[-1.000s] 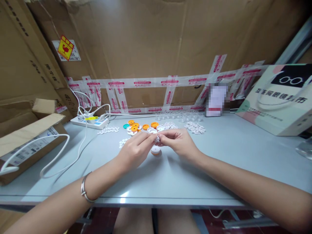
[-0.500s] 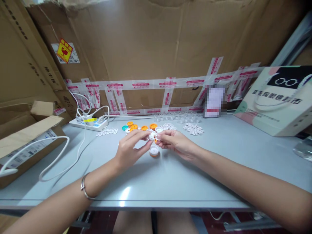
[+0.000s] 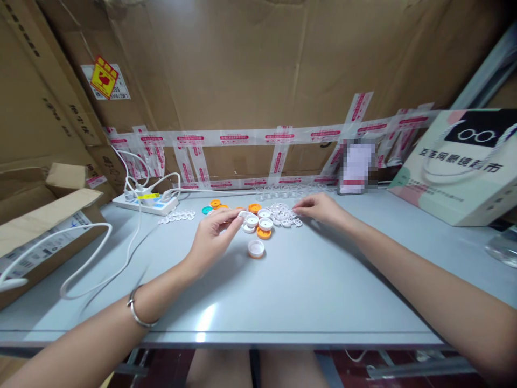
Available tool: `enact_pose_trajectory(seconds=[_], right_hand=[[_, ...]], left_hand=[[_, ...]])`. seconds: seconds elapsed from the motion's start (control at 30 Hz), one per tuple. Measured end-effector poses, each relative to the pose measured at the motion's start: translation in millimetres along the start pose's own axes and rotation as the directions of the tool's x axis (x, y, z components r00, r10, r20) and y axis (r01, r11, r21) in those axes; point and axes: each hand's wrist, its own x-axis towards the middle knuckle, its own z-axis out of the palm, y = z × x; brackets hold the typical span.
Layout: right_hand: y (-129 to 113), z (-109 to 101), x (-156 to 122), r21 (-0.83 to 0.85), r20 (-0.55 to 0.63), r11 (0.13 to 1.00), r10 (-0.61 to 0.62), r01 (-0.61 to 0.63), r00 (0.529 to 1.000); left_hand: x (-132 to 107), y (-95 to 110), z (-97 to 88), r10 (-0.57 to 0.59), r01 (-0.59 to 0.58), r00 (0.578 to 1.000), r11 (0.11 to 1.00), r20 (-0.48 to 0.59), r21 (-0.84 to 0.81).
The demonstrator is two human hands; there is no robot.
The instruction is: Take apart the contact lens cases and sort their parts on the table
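My left hand (image 3: pixel 214 237) is closed in a pinch on a small white round part (image 3: pixel 243 214), partly covered by the fingers. Off to the right, my right hand (image 3: pixel 323 209) has its fingertips pressed together at the edge of a pile of small white pieces (image 3: pixel 284 214); whatever lies between them is too small to make out. Between the hands are white round caps (image 3: pixel 265 223), one resting on an orange cap (image 3: pixel 264 234). Nearer me stands a white cap (image 3: pixel 256 247) stacked on an orange one.
Orange caps (image 3: pixel 254 208) and a teal cap (image 3: pixel 207 210) lie farther back. Small clear discs (image 3: pixel 177 216) sit near a power strip (image 3: pixel 145 203) with white cables. A phone (image 3: pixel 357 167) leans against the cardboard; a paper bag (image 3: pixel 460 167) stands right, an open box (image 3: pixel 52 231) left.
My right hand has let go of the white part between both hands and moved right to the pile of white pieces. The left hand has shifted slightly left, still pinching.
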Motion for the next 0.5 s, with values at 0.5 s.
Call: enact_pose_trajectory(seconds=[0.5], right_hand=[[-86,49,-75,0.696,0.293,0.716,-0.213,-0.055,0.932]], left_hand=[[-3,4,2.7,0.024,-0.023,0.994,1.0,0.111,-0.006]])
